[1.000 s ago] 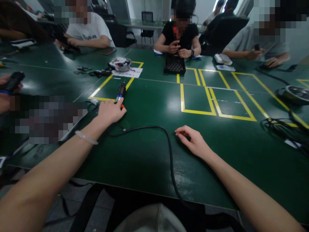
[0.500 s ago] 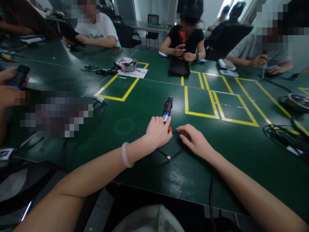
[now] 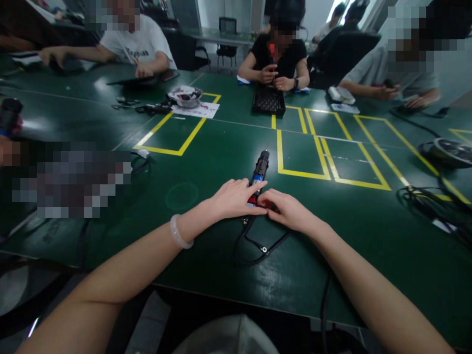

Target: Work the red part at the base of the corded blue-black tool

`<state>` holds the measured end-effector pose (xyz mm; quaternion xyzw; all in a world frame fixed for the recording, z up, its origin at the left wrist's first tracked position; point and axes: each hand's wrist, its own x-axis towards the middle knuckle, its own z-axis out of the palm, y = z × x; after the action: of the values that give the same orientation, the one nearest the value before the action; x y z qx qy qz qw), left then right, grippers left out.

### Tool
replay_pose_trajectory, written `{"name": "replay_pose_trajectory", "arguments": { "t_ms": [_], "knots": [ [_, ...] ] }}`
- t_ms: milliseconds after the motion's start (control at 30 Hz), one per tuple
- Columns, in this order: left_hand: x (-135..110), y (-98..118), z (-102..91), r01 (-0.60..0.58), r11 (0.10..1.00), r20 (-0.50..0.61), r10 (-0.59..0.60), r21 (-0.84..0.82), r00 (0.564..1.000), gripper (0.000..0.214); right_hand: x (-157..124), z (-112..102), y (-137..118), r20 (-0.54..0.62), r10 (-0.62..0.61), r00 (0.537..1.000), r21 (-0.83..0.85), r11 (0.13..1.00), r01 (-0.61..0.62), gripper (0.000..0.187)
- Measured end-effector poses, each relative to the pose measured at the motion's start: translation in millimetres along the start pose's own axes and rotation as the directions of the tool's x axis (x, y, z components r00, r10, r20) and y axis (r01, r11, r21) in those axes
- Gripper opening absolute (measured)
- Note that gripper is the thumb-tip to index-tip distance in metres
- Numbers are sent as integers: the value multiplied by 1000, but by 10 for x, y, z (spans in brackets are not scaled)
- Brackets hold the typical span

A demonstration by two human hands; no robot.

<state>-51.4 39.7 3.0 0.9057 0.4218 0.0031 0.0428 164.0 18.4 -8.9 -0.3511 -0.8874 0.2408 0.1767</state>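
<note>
An electric screwdriver (image 3: pixel 261 164) lies on the green table with its thin bit pointing away from me. Its body is black with a blue band, a silver section and red near the rear. My left hand (image 3: pixel 236 197) reaches across the rear half from the left, index finger and thumb spread apart over the tool. From the right, my right hand (image 3: pixel 289 209) has its fingers curled together at the red-orange rear part, which they partly hide. A black cord (image 3: pixel 239 253) with a small metal ring terminal loops on the table just below the hands.
Yellow tape outlines (image 3: pixel 303 174) mark the table ahead. A clear bowl (image 3: pixel 189 100) stands on white paper, and a black tray (image 3: pixel 269 104) sits before a co-worker. Coiled black cable (image 3: pixel 424 204) lies at right, near a round metal-rimmed object (image 3: pixel 448 150). Other people sit around the table.
My right hand has moved left onto the rear of the screwdriver. My left index finger and thumb have stretched out across the tool. The view has shifted slightly.
</note>
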Motion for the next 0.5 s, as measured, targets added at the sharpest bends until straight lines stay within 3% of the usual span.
{"name": "replay_pose_trajectory", "arguments": {
  "t_ms": [167, 333, 433, 500],
  "knots": [
    [-14, -103, 76, -84, 996, -44, 84, -5, 996, 81, -36, 133, 51, -111, 24, 994, 50, 999, -19, 14],
    [-12, -136, 96, -66, 995, -70, 62, -68, 996, 60, -69, 128, 60, -167, 32, 985, 152, 988, -7, 13],
    [4, -143, 90, -43, 993, -76, 35, -111, 997, 54, -56, 145, 85, -228, 118, 967, 276, 960, -52, 13],
    [10, -147, 92, -32, 991, -78, 22, -132, 997, 54, -40, 173, 96, -208, 226, 952, 418, 900, -123, 18]
  ]
}}
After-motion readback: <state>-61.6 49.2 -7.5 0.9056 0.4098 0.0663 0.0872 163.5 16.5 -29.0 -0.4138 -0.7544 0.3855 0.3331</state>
